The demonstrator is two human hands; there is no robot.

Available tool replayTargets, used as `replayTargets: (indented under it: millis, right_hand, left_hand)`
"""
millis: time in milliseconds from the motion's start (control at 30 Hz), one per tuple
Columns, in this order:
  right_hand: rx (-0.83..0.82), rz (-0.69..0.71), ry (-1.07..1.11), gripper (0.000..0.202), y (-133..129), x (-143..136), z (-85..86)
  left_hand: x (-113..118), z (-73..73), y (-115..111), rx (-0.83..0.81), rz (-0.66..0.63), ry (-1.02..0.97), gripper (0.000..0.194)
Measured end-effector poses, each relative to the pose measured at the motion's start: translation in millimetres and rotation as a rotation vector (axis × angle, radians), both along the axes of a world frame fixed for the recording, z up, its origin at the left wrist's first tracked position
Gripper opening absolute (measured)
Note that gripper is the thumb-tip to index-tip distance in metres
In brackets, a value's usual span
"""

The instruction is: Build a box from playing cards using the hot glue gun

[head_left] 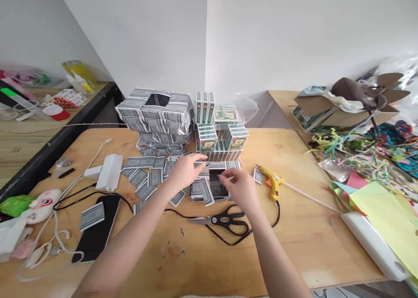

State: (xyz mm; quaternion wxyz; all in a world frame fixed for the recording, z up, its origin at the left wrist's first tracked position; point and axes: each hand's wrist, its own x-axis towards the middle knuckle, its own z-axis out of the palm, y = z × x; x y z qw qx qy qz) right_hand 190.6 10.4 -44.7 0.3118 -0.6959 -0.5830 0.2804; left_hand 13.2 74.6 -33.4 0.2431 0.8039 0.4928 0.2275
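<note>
A box built of patterned grey playing cards (200,189) with a dark square opening sits mid-table. My left hand (188,169) hovers over its left back part, fingers reaching right and apart, with nothing visible in them. At the right of the opening is my right hand (238,185), its thumb and fingertips pinched together; whatever they hold is too small to make out. Loose cards (146,180) lie spread to the left. Behind them stands a larger stacked card structure (160,115). Boxed card decks (209,139) are piled behind the small box.
Black-handled scissors (225,220) lie in front of the card box. A yellow glue gun (274,182) with a cord rests to the right. A black phone (98,228), white adapter (109,172) and cables are at the left. Coloured paper (385,211) and a cardboard box (342,115) are far right.
</note>
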Motion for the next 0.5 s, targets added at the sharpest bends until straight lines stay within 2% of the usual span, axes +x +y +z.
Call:
replayTargets:
  millis: [100,200,267,367,500]
  right_hand:
    - [-0.12,0.115,-0.043,0.019,-9.8,-21.0,-7.3]
    - [-0.168,0.115,-0.055,0.02,-7.9,-32.4,-18.7]
    - [-0.183,0.104,-0.029,0.016,-3.6,-29.4,-21.0]
    - [-0.145,0.098,-0.031,0.011,1.5,-10.9,-14.4]
    - [-0.163,0.171,-0.029,0.022,2.7,16.1,-3.5]
  left_hand:
    - [-13.9,-4.9,-22.3,0.033,0.102,-0.022,0.027]
    - [-21.5,-17.9,-45.7,0.106,0.172,-0.004,0.025]
    - [-23.1,-25.8,-60.0,0.19,0.203,0.046,0.023]
    - [-22.1,-31.3,-75.8,0.231,0.135,0.068,0.022]
    - [-18.4,-31.4,-80.6,0.185,0.019,0.071,0.03]
